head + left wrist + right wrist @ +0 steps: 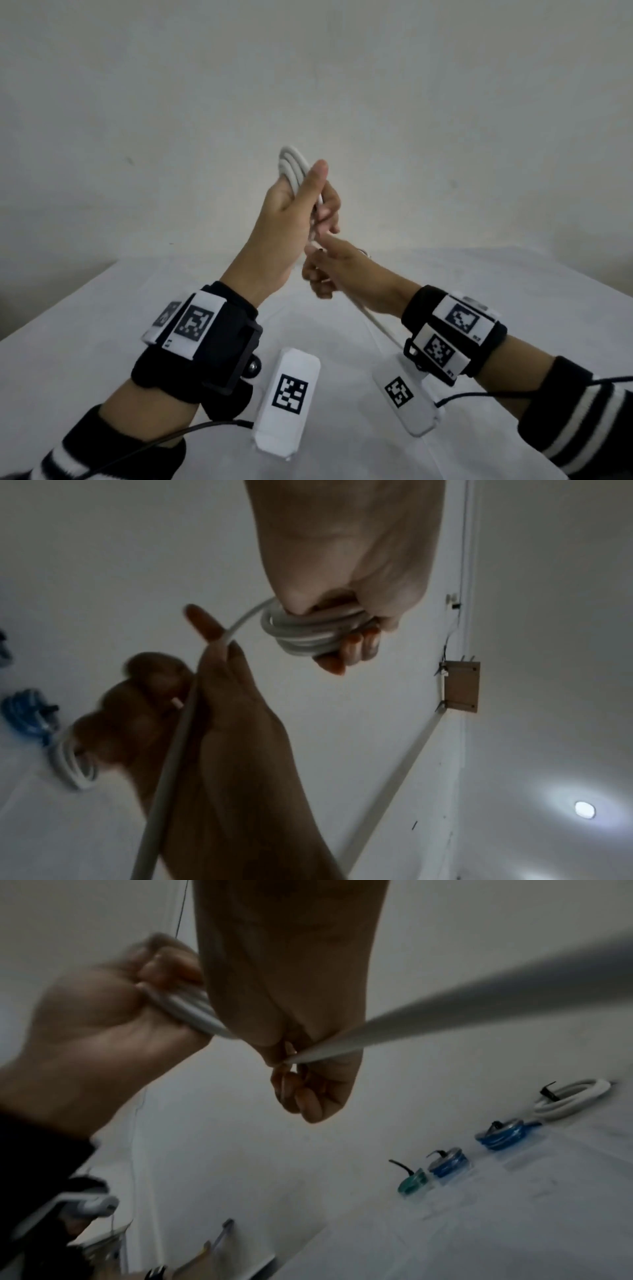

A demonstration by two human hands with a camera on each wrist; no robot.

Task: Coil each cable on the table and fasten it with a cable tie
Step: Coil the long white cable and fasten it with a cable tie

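My left hand (294, 212) is raised above the table and grips a coil of white cable (291, 164), whose loops stick out above the fist; the same coil (308, 634) shows wrapped in the curled fingers in the left wrist view. Just below it my right hand (322, 270) holds the loose run of the white cable (376, 322), which trails down toward the right wrist. In the right wrist view that run (445, 1010) passes through the right hand (308, 1085). No cable tie shows in either hand.
The table is covered with a white cloth (102, 342). In the right wrist view, tied coils lie on it: a white one (575, 1099), two blue ones (503, 1137) (448, 1161) and a green one (413, 1183). Tagged white camera units hang under both wrists.
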